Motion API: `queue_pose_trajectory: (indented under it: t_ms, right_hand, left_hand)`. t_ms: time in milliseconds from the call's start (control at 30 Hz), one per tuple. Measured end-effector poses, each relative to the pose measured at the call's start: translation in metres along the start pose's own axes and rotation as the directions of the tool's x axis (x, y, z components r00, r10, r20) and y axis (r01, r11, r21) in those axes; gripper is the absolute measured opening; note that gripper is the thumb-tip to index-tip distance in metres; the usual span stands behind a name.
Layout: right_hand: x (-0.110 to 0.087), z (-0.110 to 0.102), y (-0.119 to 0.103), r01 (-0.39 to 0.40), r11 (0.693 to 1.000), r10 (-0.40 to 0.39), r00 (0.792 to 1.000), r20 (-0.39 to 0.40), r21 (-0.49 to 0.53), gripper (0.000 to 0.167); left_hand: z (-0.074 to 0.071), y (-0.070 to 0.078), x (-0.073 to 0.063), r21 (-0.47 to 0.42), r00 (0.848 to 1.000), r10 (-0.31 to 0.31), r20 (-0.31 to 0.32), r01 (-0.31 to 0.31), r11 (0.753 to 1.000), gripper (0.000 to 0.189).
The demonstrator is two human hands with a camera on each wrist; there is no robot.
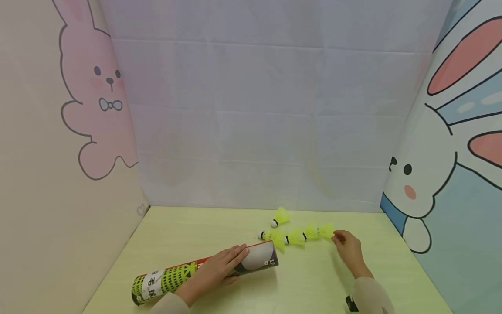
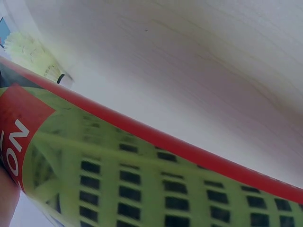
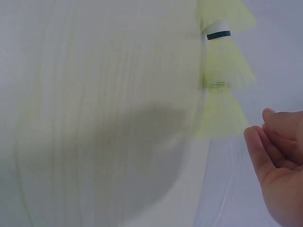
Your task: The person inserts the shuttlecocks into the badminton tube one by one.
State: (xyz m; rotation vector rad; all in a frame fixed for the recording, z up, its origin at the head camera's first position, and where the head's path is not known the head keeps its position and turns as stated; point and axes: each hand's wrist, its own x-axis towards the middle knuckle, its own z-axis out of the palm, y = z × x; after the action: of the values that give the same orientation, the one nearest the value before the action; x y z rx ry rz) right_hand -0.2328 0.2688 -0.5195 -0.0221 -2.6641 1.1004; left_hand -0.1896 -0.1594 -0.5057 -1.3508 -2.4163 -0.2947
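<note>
A long shuttlecock tube, printed red, green and white, lies slantwise on the table; in the left wrist view its netted side fills the lower part. My left hand grips it from above, fingers over the far side and thumb on the near side. Behind its right end stretches a row of several yellow shuttlecocks, nested cork into skirt. My right hand is at the row's right end, fingers bent. Its thumb and forefinger stand slightly apart beside the last skirt; nothing shows between them.
One loose shuttlecock lies behind the row, its white cork towards the lower left. A small black object shows beside the right sleeve. A white cloth wall closes off the table's back edge, and rabbit-printed panels stand at both sides.
</note>
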Motion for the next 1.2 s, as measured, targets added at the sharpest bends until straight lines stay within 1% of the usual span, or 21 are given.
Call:
queue_pose_trajectory:
  t_ms: [133, 267, 433, 667, 767, 1000, 1200]
  right_hand:
    - [0.002, 0.002, 0.012, -0.044, 0.999, 0.044, 0.999, 0.003, 0.006, 0.029]
    - [0.004, 0.004, 0.017, -0.072, 0.997, 0.072, 0.997, 0.029, 0.003, 0.033]
    - [0.009, 0.008, 0.017, -0.057, 0.998, 0.058, 0.998, 0.030, -0.028, 0.028]
    - [0.010, 0.014, 0.019, -0.058, 0.998, 0.058, 0.998, -0.012, -0.039, 0.016]
    - [0.009, 0.016, 0.020, -0.061, 0.997, 0.060, 0.998, -0.020, -0.049, 0.015]
    - [0.004, 0.013, 0.016, -0.043, 0.997, 0.039, 0.997, -0.064, -0.062, 0.013]
    - [0.002, 0.007, 0.016, -0.053, 0.996, 0.049, 0.996, -0.070, -0.065, 0.014]
  left_hand:
    - [0.001, 0.000, 0.000, 0.007, 1.000, 0.009, -0.002, -0.009, 1.000, 0.089]
    - [0.001, -0.001, 0.001, 0.007, 1.000, 0.004, 0.005, -0.004, 1.000, 0.090]
    - [0.001, -0.003, 0.002, 0.007, 1.000, 0.008, 0.003, -0.008, 1.000, 0.090]
    - [0.002, -0.002, 0.002, 0.014, 1.000, 0.002, 0.015, -0.002, 1.000, 0.089]
    - [0.002, -0.003, 0.001, 0.015, 1.000, -0.001, 0.017, 0.000, 1.000, 0.089]
    - [0.003, -0.003, -0.001, -0.001, 1.000, 0.017, -0.009, -0.017, 1.000, 0.091]
    - [0.003, -0.003, -0.002, 0.004, 1.000, 0.023, -0.015, -0.023, 1.000, 0.090]
